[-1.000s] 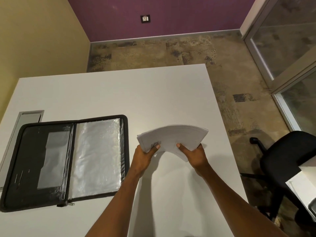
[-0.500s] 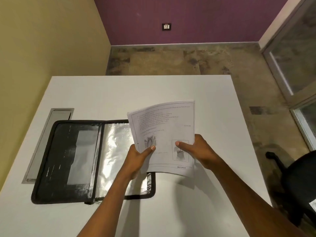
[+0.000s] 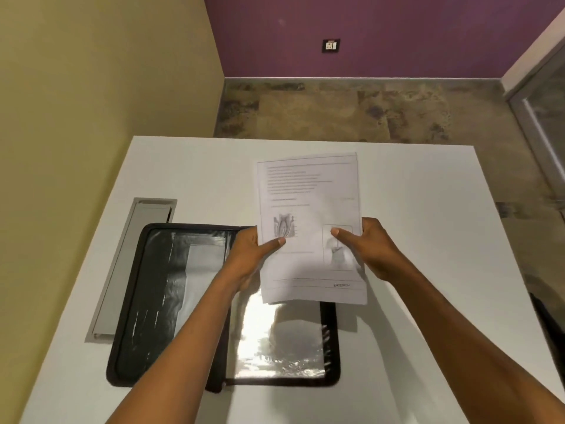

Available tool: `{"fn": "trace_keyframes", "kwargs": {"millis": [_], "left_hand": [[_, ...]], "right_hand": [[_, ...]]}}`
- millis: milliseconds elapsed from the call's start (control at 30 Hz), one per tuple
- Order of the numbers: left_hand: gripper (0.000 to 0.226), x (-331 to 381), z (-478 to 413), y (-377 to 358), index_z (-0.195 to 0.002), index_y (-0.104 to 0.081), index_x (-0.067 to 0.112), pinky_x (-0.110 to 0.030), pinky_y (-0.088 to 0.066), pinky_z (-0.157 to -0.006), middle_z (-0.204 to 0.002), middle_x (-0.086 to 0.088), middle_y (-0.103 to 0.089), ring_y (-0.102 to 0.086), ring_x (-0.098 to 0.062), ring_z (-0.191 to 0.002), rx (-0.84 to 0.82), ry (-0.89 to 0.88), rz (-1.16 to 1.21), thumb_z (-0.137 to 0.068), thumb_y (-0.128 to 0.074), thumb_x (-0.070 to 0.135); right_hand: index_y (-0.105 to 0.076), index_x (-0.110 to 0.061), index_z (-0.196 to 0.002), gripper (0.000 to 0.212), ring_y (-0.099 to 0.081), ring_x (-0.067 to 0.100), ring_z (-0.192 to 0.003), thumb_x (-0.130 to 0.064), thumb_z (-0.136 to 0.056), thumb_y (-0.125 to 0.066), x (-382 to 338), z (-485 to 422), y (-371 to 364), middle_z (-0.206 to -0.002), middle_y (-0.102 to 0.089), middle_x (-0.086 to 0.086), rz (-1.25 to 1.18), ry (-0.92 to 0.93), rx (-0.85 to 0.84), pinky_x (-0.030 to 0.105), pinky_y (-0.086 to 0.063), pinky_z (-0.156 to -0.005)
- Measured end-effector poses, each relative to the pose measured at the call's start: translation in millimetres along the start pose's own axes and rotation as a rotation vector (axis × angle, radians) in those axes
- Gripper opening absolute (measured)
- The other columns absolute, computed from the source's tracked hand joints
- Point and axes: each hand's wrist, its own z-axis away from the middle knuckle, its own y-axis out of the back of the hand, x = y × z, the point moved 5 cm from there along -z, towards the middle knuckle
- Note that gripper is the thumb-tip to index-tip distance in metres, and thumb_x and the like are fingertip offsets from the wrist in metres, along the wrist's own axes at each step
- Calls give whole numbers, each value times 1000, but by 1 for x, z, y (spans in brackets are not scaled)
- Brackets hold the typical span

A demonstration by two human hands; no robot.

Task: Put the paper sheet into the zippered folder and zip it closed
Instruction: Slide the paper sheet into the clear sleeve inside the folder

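Observation:
A printed paper sheet [image 3: 308,191] with text and two small diagrams is held up above the table, its face toward me. My left hand [image 3: 247,255] pinches its left edge with the thumb on the front. My right hand [image 3: 370,249] pinches the right edge the same way. Below lies the black zippered folder [image 3: 131,301], spread open flat, with a shiny clear plastic sleeve [image 3: 281,341] on its right half. The sheet's lower edge hangs over the upper part of that right half. My left forearm hides the folder's spine.
The white table [image 3: 428,224] has a grey cable hatch [image 3: 134,264] set into it just left of the folder. A yellow wall runs along the left; a dark chair edge [image 3: 550,332] shows at the far right.
Both hands have carried the sheet left, from beside the folder to above its right half, and tipped it up so the printed face shows. My view has shifted left too.

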Motion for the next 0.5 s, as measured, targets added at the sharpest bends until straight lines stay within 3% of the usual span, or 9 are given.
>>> {"fn": "trace_keyframes", "kwargs": {"millis": [67,167,233,300,367,500], "left_hand": [[21,-1,-18,18,-111,-75,5,-27,-59,-66,-100,-8,-81,-76,-19,-85,48,18,-50,-92,-78,15],[10,-12,-47,46,-102,-78,7,-38,-64,-70,-97,-10,-80,-75,-24,-77,156,14,-134,-96,-72,14],[11,-19,-63,64,-97,-81,14,-27,-62,-73,-90,-2,-80,-76,-19,-79,225,-73,-406,-96,-71,13],[14,-24,-74,71,-96,-82,18,-17,-55,-70,-90,5,-79,-74,-13,-83,232,-123,-640,-95,-69,14],[14,-32,-84,74,-97,-83,18,-26,-51,-70,-92,4,-76,-71,-15,-87,195,-139,-821,-94,-69,18],[16,-47,-94,76,-104,-82,20,-34,-47,-78,-104,-1,-72,-64,-23,-100,128,-241,-1102,-93,-71,24]], "right_hand": [[-69,-21,-129,38,-74,16,-101,-33,-94,-73,2,-17,1,-114,-76,-6,-7,-18,32,41,-59,-94],[-70,-21,-126,37,-75,20,-101,-32,-91,-76,8,-37,9,-111,-77,-4,-23,-47,87,40,-60,-90],[-69,-20,-126,37,-76,14,-93,-31,-91,-76,11,-48,13,-106,-77,-3,-8,-67,113,29,-60,-76],[-70,-17,-127,36,-71,-1,-66,-29,-93,-74,16,-56,14,-95,-75,-1,17,-94,131,17,-51,-54],[-70,-13,-127,36,-60,-5,-48,-28,-94,-73,22,-65,13,-85,-72,-2,40,-114,143,12,-43,-44],[-71,-9,-121,30,-56,-4,-41,-24,-95,-73,30,-78,9,-63,-68,-17,48,-143,158,9,-40,-44]]}}
